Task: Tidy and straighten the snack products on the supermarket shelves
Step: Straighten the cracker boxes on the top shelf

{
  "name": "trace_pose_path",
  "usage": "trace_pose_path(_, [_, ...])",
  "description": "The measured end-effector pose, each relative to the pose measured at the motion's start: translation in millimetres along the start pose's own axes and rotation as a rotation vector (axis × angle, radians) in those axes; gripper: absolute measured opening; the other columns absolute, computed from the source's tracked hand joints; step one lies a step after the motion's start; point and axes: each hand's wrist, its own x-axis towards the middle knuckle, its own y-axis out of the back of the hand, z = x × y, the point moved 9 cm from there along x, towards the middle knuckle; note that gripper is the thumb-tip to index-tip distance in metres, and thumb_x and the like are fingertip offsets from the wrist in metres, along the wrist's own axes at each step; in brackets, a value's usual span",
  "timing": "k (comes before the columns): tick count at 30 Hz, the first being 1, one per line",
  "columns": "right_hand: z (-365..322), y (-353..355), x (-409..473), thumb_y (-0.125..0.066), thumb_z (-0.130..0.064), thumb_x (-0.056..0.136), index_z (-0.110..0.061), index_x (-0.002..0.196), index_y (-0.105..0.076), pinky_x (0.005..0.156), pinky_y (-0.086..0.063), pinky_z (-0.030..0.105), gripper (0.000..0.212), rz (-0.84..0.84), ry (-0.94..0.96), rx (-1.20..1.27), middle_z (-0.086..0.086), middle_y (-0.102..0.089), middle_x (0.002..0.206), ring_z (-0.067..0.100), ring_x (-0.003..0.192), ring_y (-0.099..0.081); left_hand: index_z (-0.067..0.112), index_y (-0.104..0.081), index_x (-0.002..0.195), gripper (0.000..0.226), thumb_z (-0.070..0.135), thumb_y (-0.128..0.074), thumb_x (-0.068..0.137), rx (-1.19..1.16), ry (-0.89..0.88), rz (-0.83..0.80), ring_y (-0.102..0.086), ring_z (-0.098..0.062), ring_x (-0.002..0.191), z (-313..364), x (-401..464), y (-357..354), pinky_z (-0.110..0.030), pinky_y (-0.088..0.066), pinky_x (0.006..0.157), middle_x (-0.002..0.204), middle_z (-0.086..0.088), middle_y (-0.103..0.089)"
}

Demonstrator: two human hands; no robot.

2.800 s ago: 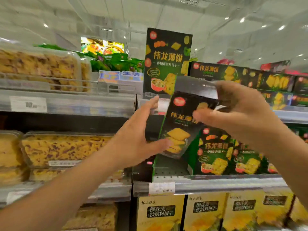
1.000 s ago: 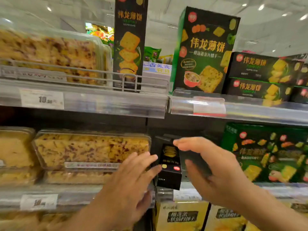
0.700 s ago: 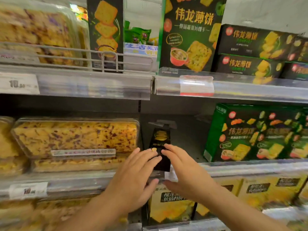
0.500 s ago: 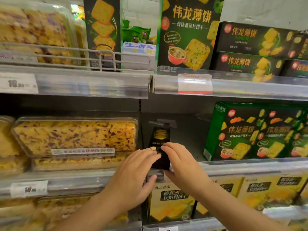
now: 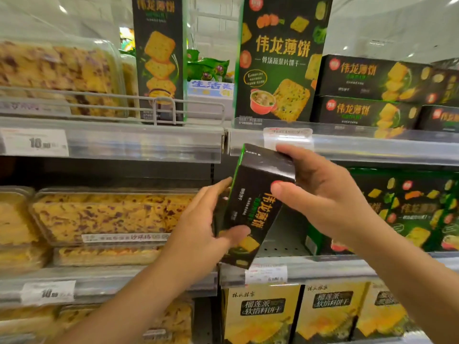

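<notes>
Cracker box (image 5: pixel 255 207), black w/ green edge, sits mid-frame, tilted, top leaning right, held in the air in front of the gap on the middle shelf (image 5: pixel 285 244). Both hands are clamped on it: left hand (image 5: pixel 198 234) grips the lower part, thumb across the front face, fingers behind the left edge; right hand (image 5: pixel 320 194) pinches the upper right corner, thumb on the front, fingers over the top.

Counts: 1 box in hand. Top shelf (image 5: pixel 111 142): 1 narrow black box (image 5: pixel 160 58) standing upright behind the wire rail at upper centre, 1 big green-black box (image 5: pixel 280 58) upright just right of it, then flat black boxes (image 5: pixel 367 93) stacked 2 high at upper right, more cut off by the frame edge. Middle shelf right: green boxes (image 5: pixel 417 209), at least 2, partly hidden by the right arm. Left side: clear trays of yellow cake (image 5: pixel 106 214), several stacked, exact no. unclear. Bottom right: 3 yellow boxes (image 5: pixel 260 314) in a row.
</notes>
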Motion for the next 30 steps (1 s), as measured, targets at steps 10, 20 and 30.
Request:
trace_pose_path(10, [-62.5,14.5,28.1,-0.078,-0.051,0.063,-0.052,0.121,-0.055,0.069,-0.060,0.027,0.063,-0.063,0.114,-0.067,-0.023,-0.060,0.118,0.003,0.108,-0.063,0.072,-0.035,0.120,0.067,0.051,-0.078,0.074,-0.039,-0.119,0.092,-0.050,0.012,0.112,44.0,21.4,37.3,0.002,-0.039,0.080,0.118,0.034,-0.051])
trace_pose_path(20, [-216.5,75.3,135.0,-0.078,-0.024,0.078,-0.036,0.104,-0.065,0.066,-0.053,0.013,0.031,0.180,0.379,-0.160,-0.022,-0.067,0.080,-0.003,0.074,-0.068,0.006,-0.048,0.138,0.058,0.046,-0.041,0.097,0.774,-0.355,0.407,-0.037,-0.034,0.134,33.6,64.7,161.7,-0.039,-0.024,0.111,0.143,-0.016,-0.042])
trace_pose_path(30, [-221.0,42.5,220.5,-0.068,-0.032,0.088,-0.027,0.126,-0.058,0.065,-0.042,0.019,0.039,0.190,0.303,-0.587,-0.009,-0.061,0.100,0.006,0.086,-0.058,-0.003,-0.053,0.134,0.064,0.049,-0.043,0.099,1.032,-0.505,0.577,-0.038,-0.036,0.138,10.0,66.2,158.9,-0.051,-0.021,0.119,0.141,-0.019,-0.050])
